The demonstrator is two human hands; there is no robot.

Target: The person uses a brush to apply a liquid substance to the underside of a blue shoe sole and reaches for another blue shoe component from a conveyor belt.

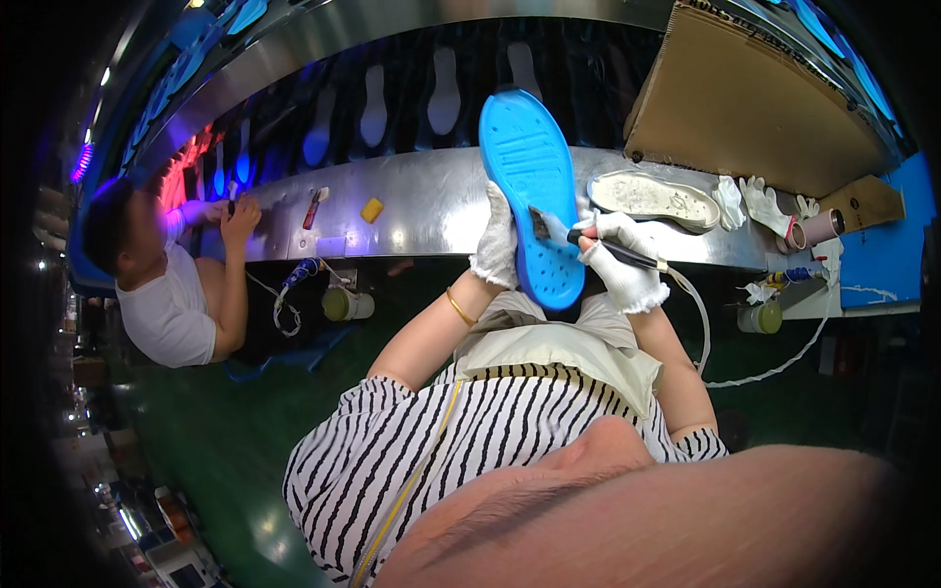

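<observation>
A bright blue shoe sole [530, 147] stands tilted in front of me, its toe end over the metal ledge and its inner face with small holes toward me. My left hand [498, 240], in a white glove, is closed round the sole's left edge. In my right hand [627, 265], gloved with some fingertips bare, is a flat brush [555, 230] with a dark handle. Its bristles lie against or just over the sole's middle; which of the two I cannot tell. A white tube [691, 284] runs from the handle's end.
A white sole [652, 199] lies right on the metal ledge [392, 201], beside spare gloves [763, 204] and a cardboard box [755, 108]. Leftward are a yellow block [371, 210] and a small brush [314, 208]. Insole-shaped pieces [444, 93] line the dark conveyor. A co-worker [172, 284] sits left.
</observation>
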